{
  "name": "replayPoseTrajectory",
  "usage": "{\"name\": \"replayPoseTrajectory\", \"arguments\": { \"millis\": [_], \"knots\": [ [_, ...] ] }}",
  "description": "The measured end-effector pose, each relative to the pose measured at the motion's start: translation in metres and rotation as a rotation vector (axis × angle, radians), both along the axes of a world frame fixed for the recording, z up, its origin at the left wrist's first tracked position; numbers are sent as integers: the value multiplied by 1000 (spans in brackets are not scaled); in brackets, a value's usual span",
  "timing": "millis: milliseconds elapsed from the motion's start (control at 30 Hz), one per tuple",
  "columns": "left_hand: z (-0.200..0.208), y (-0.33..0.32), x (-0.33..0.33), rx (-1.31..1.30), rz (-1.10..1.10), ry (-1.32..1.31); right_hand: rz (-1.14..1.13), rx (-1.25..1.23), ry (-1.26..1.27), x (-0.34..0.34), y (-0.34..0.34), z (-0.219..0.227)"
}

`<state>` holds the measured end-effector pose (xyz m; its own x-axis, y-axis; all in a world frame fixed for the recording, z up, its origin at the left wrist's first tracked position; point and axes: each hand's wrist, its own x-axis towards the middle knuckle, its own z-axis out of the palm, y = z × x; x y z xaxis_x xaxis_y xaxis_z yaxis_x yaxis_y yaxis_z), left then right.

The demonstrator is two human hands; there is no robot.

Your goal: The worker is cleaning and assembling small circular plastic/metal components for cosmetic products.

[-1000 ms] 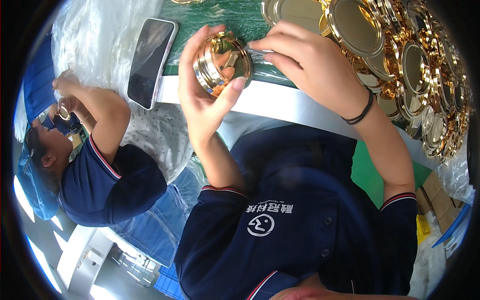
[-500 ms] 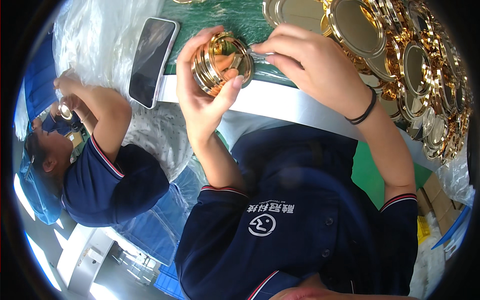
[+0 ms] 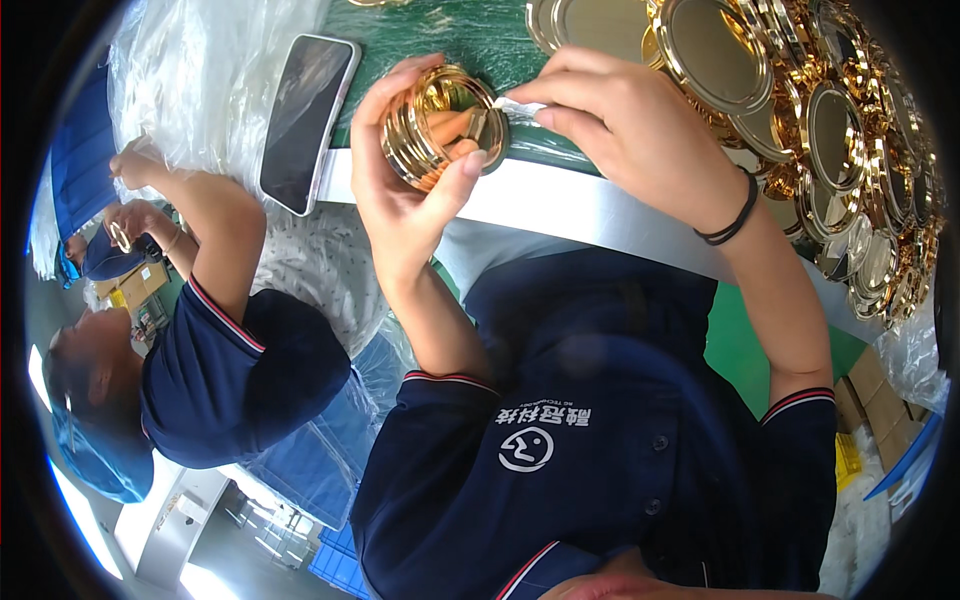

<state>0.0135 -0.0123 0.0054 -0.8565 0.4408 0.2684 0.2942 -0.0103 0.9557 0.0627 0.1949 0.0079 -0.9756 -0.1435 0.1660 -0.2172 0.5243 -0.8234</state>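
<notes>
We grip the round gold piece in our left hand. Our right hand pinches white material at the piece's right edge.

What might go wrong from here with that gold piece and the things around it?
The left hand holds the shiny gold piece around its side; it might slip.
The right hand pinches a small pale scrap near its rim; rough contact could mark the finish.
The phone lies by the silver edge and might be nudged off.
</notes>
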Motion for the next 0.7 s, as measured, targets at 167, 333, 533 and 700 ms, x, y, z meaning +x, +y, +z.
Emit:
{"name": "replayPoseTrajectory", "arguments": {
  "millis": [167,333,533,700],
  "knots": [
    [2,-1,-1,8,-4,-15,31,-14,-2,-2,0,0],
    [2,-3,-2,13,-5,-7,42,-21,-16,-5,0,2],
    [2,-3,-1,-4,2,12,46,-44,-30,-5,2,3],
    [0,-1,2,7,5,18,56,-37,-21,-4,4,-1]
  ]
}}
